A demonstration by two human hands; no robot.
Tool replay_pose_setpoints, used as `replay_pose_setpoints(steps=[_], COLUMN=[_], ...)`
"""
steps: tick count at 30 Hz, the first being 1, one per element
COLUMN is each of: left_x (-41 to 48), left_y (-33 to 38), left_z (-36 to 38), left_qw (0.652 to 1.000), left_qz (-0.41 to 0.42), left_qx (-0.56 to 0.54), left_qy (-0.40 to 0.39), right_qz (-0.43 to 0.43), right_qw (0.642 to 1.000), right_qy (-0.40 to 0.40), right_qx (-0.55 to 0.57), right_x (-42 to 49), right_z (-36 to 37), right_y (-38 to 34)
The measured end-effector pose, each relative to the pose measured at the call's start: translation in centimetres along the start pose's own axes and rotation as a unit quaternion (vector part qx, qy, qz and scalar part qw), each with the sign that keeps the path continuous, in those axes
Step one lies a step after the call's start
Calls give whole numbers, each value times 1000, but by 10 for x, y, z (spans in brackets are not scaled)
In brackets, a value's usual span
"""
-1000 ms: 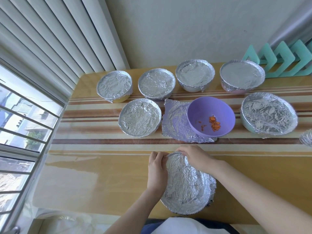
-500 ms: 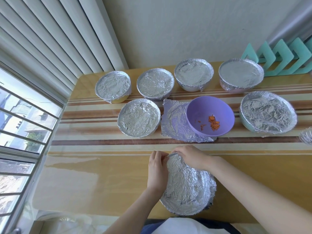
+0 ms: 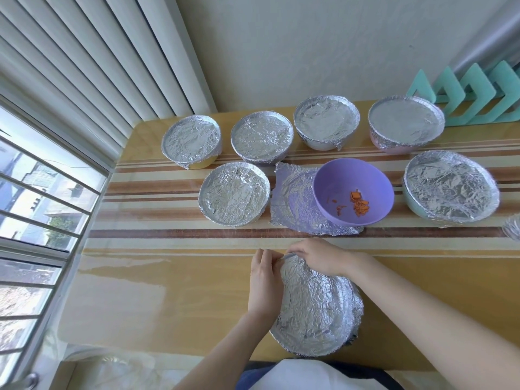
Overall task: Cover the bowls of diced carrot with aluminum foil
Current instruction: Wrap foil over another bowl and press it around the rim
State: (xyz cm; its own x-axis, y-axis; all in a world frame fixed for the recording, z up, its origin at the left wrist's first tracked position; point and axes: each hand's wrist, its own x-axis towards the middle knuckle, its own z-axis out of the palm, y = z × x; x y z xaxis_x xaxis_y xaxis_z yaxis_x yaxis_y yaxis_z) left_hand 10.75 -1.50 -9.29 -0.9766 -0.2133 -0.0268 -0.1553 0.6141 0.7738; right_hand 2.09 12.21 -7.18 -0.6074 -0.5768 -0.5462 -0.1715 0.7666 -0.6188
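On the striped wooden worktop [image 3: 168, 291], the person's left hand [image 3: 264, 285] and right hand [image 3: 318, 258] press on the far rim of the nearest foil-covered bowl [image 3: 318, 311]. The left fingers [image 3: 263, 256] pinch the foil edge at the bowl's upper left; the right fingers [image 3: 298, 251] curl closed over the same edge just beside them. Beyond, an uncovered purple bowl [image 3: 353, 190] holds a few pieces of diced carrot [image 3: 357, 204] and rests on a loose sheet of crumpled aluminum foil [image 3: 292, 204]. Six more foil-covered bowls surround it: four in a far row [image 3: 326, 122], one to its left [image 3: 233, 197], one to its right [image 3: 450, 187]. A teal zigzag rack [image 3: 478, 97] stands at the far right corner against the wall.
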Motion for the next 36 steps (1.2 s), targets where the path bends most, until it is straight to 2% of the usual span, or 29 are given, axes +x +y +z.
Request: replay_pose_setpoints(steps=[7, 10, 13, 19, 24, 31, 36], left_x=[-13, -12, -6, 1, -6, -6, -9], left_y=[0, -2, 1, 8, 9, 10, 9], left_z=[-3, -10, -14, -11, -9, -7, -8], left_qw=[998, 997, 998, 994, 996, 998, 998], left_qz=[-33, -27, -25, -70, -67, -51, -53], left_qx=[8, 15, -7, -42, -26, -5, -13], left_qy=[-45, -67, -50, -79, -50, -47, -41], right_qz=[-11, -8, -1, -2, 11, -19, -27], right_qw=[995, 993, 991, 988, 991, 994, 991], right_qy=[90, 102, 112, 133, 134, 97, 103], right_qx=[34, 50, 70, 73, 22, -46, -82], right_x=[-23, -32, -32, -32, -31, -24, -20], right_z=[7, 7, 10, 14, 19, 12, 11], right_y=[6, 10, 8, 6, 8, -1, -4])
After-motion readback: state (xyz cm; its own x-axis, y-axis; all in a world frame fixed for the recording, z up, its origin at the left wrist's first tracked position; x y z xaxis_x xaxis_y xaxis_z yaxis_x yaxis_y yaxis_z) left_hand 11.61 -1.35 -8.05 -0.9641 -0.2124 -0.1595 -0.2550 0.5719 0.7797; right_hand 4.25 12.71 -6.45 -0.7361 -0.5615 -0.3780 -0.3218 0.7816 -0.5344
